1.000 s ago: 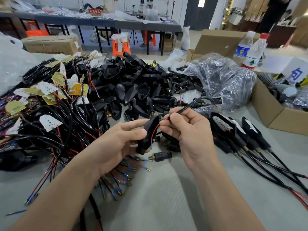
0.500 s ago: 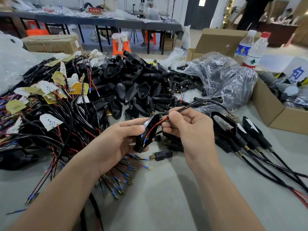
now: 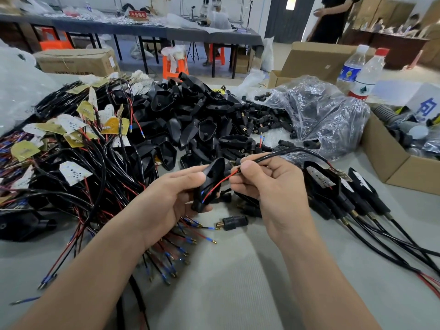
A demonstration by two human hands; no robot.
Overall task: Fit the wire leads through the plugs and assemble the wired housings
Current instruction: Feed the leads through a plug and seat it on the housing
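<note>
— Where's the housing (image 3: 209,182)?
— Above the bench's (image 3: 238,282) middle, gripped in the left hand (image 3: 166,201).
— The right hand (image 3: 269,186)?
— Pinching the cable (image 3: 285,152); its red lead (image 3: 221,181) seems to enter the housing, though it's blurry. A plug (image 3: 234,222) lies underneath.

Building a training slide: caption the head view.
Left hand holds a black housing; right hand pinches a cable whose red lead reaches into it.
</note>
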